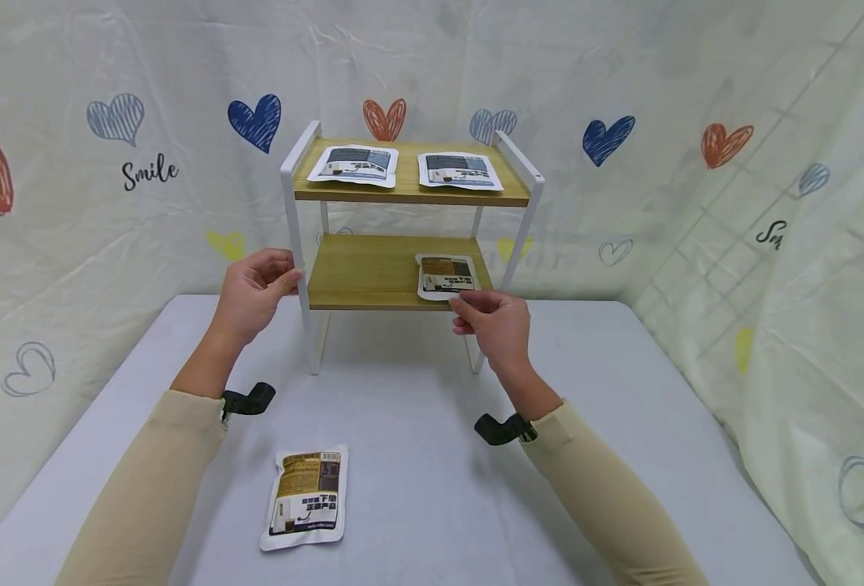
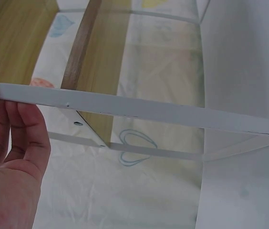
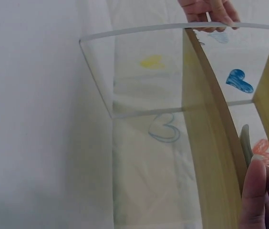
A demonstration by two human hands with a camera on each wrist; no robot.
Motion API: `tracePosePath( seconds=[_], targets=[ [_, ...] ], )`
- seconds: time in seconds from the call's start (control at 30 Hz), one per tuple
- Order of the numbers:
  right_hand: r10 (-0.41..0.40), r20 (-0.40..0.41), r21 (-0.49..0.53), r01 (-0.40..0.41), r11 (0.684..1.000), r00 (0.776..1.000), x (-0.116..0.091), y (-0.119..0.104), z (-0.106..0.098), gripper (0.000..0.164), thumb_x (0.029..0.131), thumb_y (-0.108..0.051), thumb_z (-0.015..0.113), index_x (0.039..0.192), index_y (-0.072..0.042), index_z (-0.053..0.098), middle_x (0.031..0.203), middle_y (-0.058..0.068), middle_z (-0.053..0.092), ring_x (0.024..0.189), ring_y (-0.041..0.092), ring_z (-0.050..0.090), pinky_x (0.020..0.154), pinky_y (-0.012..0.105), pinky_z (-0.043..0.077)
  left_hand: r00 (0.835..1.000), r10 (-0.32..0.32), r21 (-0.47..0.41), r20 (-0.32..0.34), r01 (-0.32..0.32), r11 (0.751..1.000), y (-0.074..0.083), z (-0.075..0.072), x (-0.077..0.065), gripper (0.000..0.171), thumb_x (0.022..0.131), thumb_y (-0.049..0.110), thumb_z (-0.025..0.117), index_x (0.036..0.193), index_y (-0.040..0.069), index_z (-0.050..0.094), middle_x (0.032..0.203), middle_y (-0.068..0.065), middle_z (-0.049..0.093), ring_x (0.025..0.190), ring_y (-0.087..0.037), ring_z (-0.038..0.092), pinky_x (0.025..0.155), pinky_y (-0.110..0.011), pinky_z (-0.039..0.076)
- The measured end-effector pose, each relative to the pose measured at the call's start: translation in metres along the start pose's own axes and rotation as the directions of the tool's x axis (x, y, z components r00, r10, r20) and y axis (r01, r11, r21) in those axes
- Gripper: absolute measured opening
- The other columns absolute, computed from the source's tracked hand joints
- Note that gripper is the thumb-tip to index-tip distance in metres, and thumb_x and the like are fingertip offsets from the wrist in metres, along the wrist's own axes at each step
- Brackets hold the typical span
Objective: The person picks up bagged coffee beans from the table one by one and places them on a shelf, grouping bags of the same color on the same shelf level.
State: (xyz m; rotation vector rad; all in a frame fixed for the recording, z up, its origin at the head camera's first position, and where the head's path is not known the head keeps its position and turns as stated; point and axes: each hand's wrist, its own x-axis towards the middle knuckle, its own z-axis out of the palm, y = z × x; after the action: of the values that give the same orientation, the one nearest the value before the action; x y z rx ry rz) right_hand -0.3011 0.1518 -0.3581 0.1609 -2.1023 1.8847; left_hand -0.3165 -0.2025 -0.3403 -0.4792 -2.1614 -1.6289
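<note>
A two-tier rack (image 1: 362,273) with wooden boards and white metal legs stands on the table. My left hand (image 1: 252,297) grips its left front leg, thumb on one side and curled fingers on the other, as the left wrist view shows (image 2: 15,143). On the lower board, at the right, lies a brown-and-white pouch (image 1: 442,275). My right hand (image 1: 501,325) pinches the near edge of this pouch at the board's front. In the right wrist view only a thin sliver of the pouch (image 3: 245,143) shows beside the thumb.
Two blue-and-white pouches, a left one (image 1: 355,165) and a right one (image 1: 461,171), lie on the upper board. Another brown-and-white pouch (image 1: 306,496) lies on the white table (image 1: 410,456) near the front. A curtain with printed hearts (image 1: 696,203) hangs behind and at the sides.
</note>
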Motion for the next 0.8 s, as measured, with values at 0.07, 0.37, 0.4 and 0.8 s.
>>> tracePosePath(
  seconds=[0.07,0.37,0.4,0.8],
  targets=[
    [0.008,0.001,-0.013,-0.008,1.000,1.000,0.0000,-0.0004,0.0000,0.027,0.088,-0.019,0.083,0.105,0.001,0.078,0.095,0.021,0.077,0.059,0.010,0.071,0.061,0.029,0.063,1.000,0.000,-0.003,0.001,0.000,1.000,0.0003,0.0000,0.0003,0.027,0.097,0.018,0.070,0.119,0.003,0.069,0.096,0.014,0.070,0.090,-0.005,0.069,0.080,-0.016,0.060],
    [0.017,-0.006,-0.022,-0.017,1.000,1.000,0.0007,-0.0016,0.0003,0.026,0.087,-0.020,0.083,0.102,0.001,0.078,0.092,0.019,0.077,0.058,0.010,0.071,0.060,0.030,0.063,1.000,-0.004,-0.018,0.007,0.004,1.000,0.0016,-0.0005,-0.0002,0.027,0.096,0.018,0.071,0.119,0.003,0.070,0.097,0.011,0.070,0.088,-0.005,0.069,0.079,-0.016,0.060],
    [0.016,-0.007,-0.022,-0.016,1.000,1.000,0.0007,-0.0016,0.0005,0.025,0.088,-0.020,0.083,0.102,0.000,0.078,0.091,0.018,0.077,0.058,0.011,0.071,0.060,0.031,0.064,1.000,-0.002,-0.022,0.008,0.002,1.000,0.0016,-0.0006,-0.0001,0.028,0.096,0.018,0.072,0.119,0.003,0.070,0.097,0.010,0.071,0.087,-0.005,0.069,0.079,-0.016,0.060],
    [-0.001,0.004,-0.016,0.001,1.000,1.000,-0.0021,0.0020,-0.0004,0.024,0.088,-0.023,0.083,0.102,-0.003,0.078,0.090,0.013,0.077,0.061,0.013,0.072,0.063,0.032,0.064,1.000,0.008,-0.026,0.025,-0.008,1.000,0.0009,-0.0011,0.0001,0.032,0.096,0.017,0.071,0.120,-0.003,0.066,0.097,0.004,0.070,0.086,-0.006,0.067,0.079,-0.016,0.060]
  ],
)
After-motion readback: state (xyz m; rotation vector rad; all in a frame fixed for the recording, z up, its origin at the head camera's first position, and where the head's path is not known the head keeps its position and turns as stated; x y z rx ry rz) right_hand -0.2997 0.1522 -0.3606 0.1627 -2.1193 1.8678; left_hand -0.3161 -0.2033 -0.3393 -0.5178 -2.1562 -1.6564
